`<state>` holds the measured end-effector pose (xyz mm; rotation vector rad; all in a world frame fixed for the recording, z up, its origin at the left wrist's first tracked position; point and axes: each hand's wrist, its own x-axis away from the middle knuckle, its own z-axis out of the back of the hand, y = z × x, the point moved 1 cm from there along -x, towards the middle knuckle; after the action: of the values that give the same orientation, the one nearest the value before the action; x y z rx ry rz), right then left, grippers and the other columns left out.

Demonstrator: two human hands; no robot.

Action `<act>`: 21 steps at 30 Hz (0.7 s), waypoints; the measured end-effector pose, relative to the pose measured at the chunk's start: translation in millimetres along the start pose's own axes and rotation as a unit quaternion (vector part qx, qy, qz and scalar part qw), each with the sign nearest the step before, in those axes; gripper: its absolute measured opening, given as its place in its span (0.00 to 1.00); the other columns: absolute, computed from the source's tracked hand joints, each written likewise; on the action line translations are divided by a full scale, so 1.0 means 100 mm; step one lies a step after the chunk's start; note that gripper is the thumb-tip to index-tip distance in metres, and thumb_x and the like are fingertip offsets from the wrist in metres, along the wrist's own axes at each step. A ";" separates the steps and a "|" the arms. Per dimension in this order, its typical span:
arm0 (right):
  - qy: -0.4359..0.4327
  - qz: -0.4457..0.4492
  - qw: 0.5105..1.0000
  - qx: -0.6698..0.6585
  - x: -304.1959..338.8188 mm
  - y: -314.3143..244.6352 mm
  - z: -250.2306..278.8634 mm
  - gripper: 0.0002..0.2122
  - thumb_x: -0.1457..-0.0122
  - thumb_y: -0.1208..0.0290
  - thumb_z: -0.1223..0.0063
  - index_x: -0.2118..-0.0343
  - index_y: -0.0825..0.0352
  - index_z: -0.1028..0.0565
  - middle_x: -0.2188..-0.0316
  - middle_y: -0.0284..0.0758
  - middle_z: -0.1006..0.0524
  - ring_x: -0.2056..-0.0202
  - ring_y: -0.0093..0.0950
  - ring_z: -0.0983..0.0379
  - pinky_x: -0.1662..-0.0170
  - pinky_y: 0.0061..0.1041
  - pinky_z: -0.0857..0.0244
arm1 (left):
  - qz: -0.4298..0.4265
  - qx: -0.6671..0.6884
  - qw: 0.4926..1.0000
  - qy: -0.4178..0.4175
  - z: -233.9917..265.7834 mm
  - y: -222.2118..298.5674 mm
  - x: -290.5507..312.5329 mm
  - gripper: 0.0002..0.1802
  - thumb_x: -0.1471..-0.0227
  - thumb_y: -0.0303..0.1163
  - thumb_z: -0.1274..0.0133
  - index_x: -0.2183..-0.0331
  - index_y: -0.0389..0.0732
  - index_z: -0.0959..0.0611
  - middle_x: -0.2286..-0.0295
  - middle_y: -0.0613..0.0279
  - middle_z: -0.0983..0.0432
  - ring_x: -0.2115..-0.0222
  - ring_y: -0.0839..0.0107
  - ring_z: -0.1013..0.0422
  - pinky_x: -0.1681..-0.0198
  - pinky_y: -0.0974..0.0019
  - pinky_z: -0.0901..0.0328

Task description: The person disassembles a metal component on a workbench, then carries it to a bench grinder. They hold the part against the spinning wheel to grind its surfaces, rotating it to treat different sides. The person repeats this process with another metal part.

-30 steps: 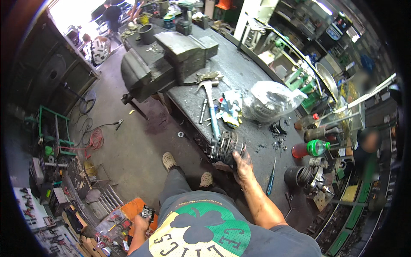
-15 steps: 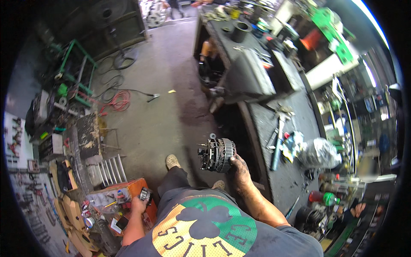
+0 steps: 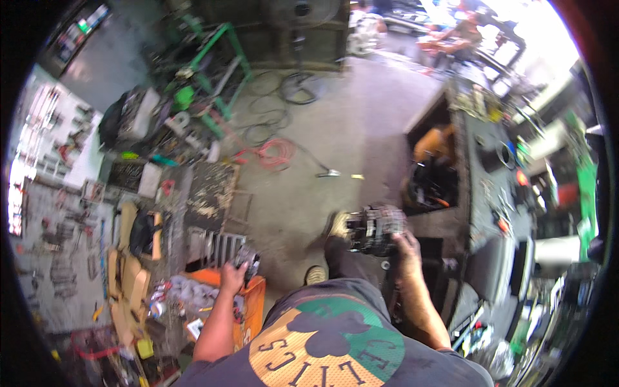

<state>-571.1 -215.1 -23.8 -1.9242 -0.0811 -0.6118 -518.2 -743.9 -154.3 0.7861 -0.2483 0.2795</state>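
right hand (image 3: pixel 407 253): fingers wrapped on the right end of a dark ribbed cylindrical part (image 3: pixel 374 230). part is in the air over the floor (image 3: pixel 306 200), lying sideways, left end overlapping a tan shoe (image 3: pixel 339 225) in view. blur, exact fingertip spots not readable.

left hand (image 3: pixel 232 278): fingers pinching a smaller dark-and-silver metal piece (image 3: pixel 247 259), near the corner of an orange box (image 3: pixel 255 306); can't tell if the piece touches it. the two held parts are well apart.

further out, right: worktop (image 3: pixel 481 179) with a big dark vise (image 3: pixel 488 269) on it. left: slatted metal rack (image 3: pixel 224 244) just beyond the box, then a worn, paint-chipped board (image 3: pixel 209 197). ahead on the floor: red coiled cable (image 3: pixel 278 153), clamp (image 3: pixel 329 173) on a dark lead.
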 end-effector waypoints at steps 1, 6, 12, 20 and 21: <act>0.029 -0.005 1.000 -0.011 -0.24 0.00 -0.01 0.21 0.38 0.63 0.37 0.47 0.71 0.22 0.54 0.36 0.19 0.52 0.29 0.26 0.43 0.31 0.36 | -0.026 0.051 0.998 0.008 0.06 0.37 -0.23 0.20 0.40 0.43 0.38 0.59 0.34 0.13 0.65 0.43 0.14 0.63 0.45 0.19 0.56 0.49 0.28; 0.055 -0.019 0.994 0.088 -1.67 -0.28 -0.16 0.34 0.41 0.56 0.30 0.39 0.78 0.28 0.47 0.44 0.20 0.47 0.33 0.25 0.39 0.31 0.36 | -0.096 0.070 0.991 0.065 0.25 1.01 -1.38 0.22 0.37 0.47 0.41 0.60 0.34 0.14 0.67 0.40 0.16 0.64 0.43 0.20 0.60 0.49 0.29; 0.075 -0.015 0.903 0.423 -3.45 -1.01 -0.64 0.28 0.40 0.55 0.30 0.50 0.80 0.20 0.61 0.39 0.16 0.60 0.25 0.24 0.54 0.29 0.29 | -0.041 0.033 0.993 0.103 0.56 1.44 -2.80 0.24 0.41 0.48 0.38 0.59 0.33 0.13 0.64 0.38 0.16 0.61 0.39 0.20 0.57 0.46 0.28; -0.003 -0.096 0.734 0.673 -5.22 -1.20 -0.15 0.31 0.44 0.36 0.38 0.54 0.64 0.15 0.57 0.48 0.15 0.54 0.43 0.16 0.50 0.41 0.25 | 0.032 -0.162 0.983 0.075 0.25 1.14 -4.92 0.21 0.49 0.39 0.30 0.66 0.27 0.15 0.67 0.34 0.17 0.61 0.37 0.20 0.57 0.45 0.27; 0.017 -0.105 0.713 0.693 -5.30 -1.01 0.25 0.32 0.44 0.35 0.39 0.54 0.63 0.14 0.57 0.47 0.15 0.53 0.42 0.17 0.49 0.41 0.25 | 0.057 -0.104 0.993 0.013 0.13 1.34 -5.29 0.22 0.49 0.40 0.30 0.65 0.28 0.14 0.65 0.33 0.17 0.60 0.37 0.20 0.55 0.44 0.27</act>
<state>-1053.6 -34.3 -185.2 -0.4094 -0.5723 -0.4726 -1059.6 -745.1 -227.2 0.5619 -0.2937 0.3651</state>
